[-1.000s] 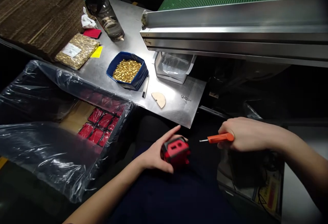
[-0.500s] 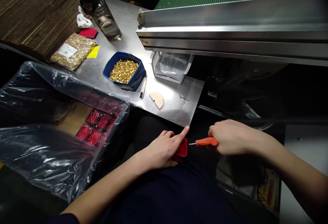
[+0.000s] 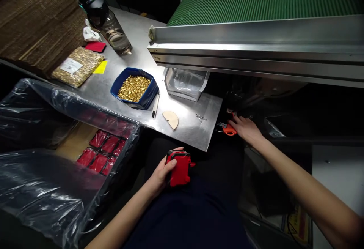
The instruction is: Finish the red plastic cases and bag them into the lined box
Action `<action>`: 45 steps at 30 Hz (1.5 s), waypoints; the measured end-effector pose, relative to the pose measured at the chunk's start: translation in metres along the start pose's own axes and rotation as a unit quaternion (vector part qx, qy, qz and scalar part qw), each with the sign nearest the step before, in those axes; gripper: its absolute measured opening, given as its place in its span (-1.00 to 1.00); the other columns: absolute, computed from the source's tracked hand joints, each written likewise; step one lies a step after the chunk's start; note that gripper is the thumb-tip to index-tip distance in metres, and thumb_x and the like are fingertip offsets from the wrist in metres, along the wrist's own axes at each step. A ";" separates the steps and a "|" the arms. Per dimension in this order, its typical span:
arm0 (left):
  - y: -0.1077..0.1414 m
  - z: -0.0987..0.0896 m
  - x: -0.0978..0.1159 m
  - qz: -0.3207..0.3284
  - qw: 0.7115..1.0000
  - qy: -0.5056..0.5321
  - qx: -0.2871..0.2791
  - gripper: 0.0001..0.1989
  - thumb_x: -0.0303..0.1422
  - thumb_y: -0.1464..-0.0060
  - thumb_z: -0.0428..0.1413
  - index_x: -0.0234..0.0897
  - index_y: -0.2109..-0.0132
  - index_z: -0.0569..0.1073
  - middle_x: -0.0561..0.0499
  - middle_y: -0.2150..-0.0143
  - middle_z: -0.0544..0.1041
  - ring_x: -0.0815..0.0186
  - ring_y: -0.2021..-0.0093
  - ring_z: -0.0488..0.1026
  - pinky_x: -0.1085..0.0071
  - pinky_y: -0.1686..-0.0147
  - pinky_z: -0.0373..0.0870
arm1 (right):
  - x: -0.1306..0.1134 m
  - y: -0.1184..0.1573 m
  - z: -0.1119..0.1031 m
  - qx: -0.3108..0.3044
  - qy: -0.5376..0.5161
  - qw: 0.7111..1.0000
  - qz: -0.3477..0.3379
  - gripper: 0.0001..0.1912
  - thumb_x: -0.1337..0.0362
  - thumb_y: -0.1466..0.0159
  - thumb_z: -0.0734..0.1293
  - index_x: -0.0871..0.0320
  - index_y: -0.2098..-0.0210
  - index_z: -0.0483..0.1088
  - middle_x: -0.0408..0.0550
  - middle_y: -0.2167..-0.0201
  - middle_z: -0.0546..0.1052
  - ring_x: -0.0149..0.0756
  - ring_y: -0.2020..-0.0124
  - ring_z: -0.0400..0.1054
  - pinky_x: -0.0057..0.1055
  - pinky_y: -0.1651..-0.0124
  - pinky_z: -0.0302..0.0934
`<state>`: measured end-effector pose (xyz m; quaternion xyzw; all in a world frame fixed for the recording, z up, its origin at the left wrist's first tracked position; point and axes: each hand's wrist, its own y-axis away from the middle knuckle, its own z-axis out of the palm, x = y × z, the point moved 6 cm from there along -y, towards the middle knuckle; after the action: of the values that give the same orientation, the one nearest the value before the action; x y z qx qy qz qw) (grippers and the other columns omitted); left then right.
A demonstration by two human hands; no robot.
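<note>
My left hand is wrapped round a red case with black edges, thumb on its face, above my lap. A small red piece sticks out at the case's right side. Beyond the right edge of the metal table, my right hand reaches out with stretched fingers. Its fingertips are at an orange-handled tool, and whether they still touch it is hard to see. A second, small red-orange item lies just above those fingers, partly hidden in the dark.
On the metal table are a blue bin of small gold-coloured pieces, a white-handled cutter, a half-round wooden piece, a grey bin and a bottle. A plastic-lined box holds wrapped red cases. A green conveyor crosses above.
My right hand has moved up and left to the table's right edge, its fingers loosened around the orange tool. My left hand has turned the red case so its flat face shows.
</note>
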<state>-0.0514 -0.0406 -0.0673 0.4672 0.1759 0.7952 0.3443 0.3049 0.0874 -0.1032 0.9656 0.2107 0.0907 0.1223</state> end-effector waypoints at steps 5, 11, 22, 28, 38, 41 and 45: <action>-0.004 0.002 -0.012 0.005 1.000 -0.002 -0.012 -0.35 -0.09 -0.19 0.27 -0.21 -0.34 0.35 -0.28 -0.25 0.51 -0.05 -0.10 0.55 0.08 -0.09 0.49 | 0.010 -0.033 0.028 0.028 -0.039 0.999 0.022 -0.48 0.48 -0.40 0.13 0.12 -0.29 0.37 0.25 -0.12 0.44 0.01 -0.02 0.25 -0.19 0.00 0.13; -0.004 -0.004 -0.016 0.001 0.999 0.041 0.001 -0.37 -0.09 -0.21 0.25 -0.22 -0.32 0.36 -0.29 -0.19 0.54 -0.05 -0.06 0.58 0.11 -0.01 0.51 | 0.022 -0.039 0.040 0.059 -0.137 0.982 0.118 -0.44 0.51 -0.38 0.08 0.18 -0.31 0.34 0.27 -0.03 0.44 0.00 -0.02 0.27 -0.21 0.06 0.20; -0.012 0.007 -0.010 0.028 0.993 0.103 0.043 -0.35 0.05 -0.22 0.19 -0.09 -0.32 0.24 -0.22 -0.09 0.58 -0.05 0.06 0.64 0.03 0.04 0.54 | -0.069 0.044 0.014 -0.001 -0.530 0.796 0.293 -0.27 -0.11 -0.50 -0.09 0.33 0.01 0.47 0.27 0.20 0.53 -0.08 0.29 0.44 -0.26 0.30 0.29; -0.041 0.027 -0.003 0.043 0.996 0.074 0.032 -0.34 0.09 -0.26 0.12 -0.13 -0.34 0.26 -0.18 -0.04 0.59 0.09 0.06 0.59 0.17 0.05 0.52 | -0.219 0.071 -0.021 -0.124 -0.784 0.593 0.132 -0.21 -0.45 -0.25 0.19 0.21 0.31 0.50 -0.02 0.48 0.56 -0.41 0.63 0.29 -0.48 0.53 0.12; -0.062 -0.005 0.067 0.244 0.911 -0.270 0.193 -0.47 0.01 -0.20 0.22 -0.16 -0.19 0.42 -0.18 -0.20 0.51 0.04 -0.24 0.42 0.19 -0.18 0.35 | -0.210 0.030 -0.002 0.026 -0.845 0.476 0.244 -0.29 -0.40 -0.17 0.35 0.20 0.44 0.37 -0.16 0.57 0.42 -0.48 0.60 0.22 -0.51 0.50 0.19; -0.055 -0.010 0.075 0.258 0.884 -0.342 0.188 -0.61 0.00 -0.23 0.18 -0.18 0.01 0.55 -0.12 0.01 0.60 0.04 -0.02 0.53 0.21 -0.03 0.42 | -0.209 0.014 0.003 0.031 -0.850 0.471 0.234 -0.27 -0.39 -0.09 0.42 0.21 0.27 0.44 -0.13 0.45 0.50 -0.47 0.56 0.30 -0.51 0.50 0.28; -0.057 -0.004 0.098 0.295 0.832 -0.436 0.177 -0.67 -0.02 -0.28 0.12 -0.18 0.17 0.57 -0.07 0.16 0.60 0.07 0.10 0.53 0.23 0.05 0.43 | -0.211 0.011 0.011 0.031 -0.845 0.482 0.230 -0.23 -0.38 -0.08 0.44 0.20 0.11 0.45 -0.10 0.39 0.55 -0.46 0.56 0.34 -0.53 0.55 0.29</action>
<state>-0.0649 0.0693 -0.0424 0.8477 -0.0009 0.5285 0.0454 0.1226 -0.0148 -0.1372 0.5941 -0.2210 -0.7508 0.1858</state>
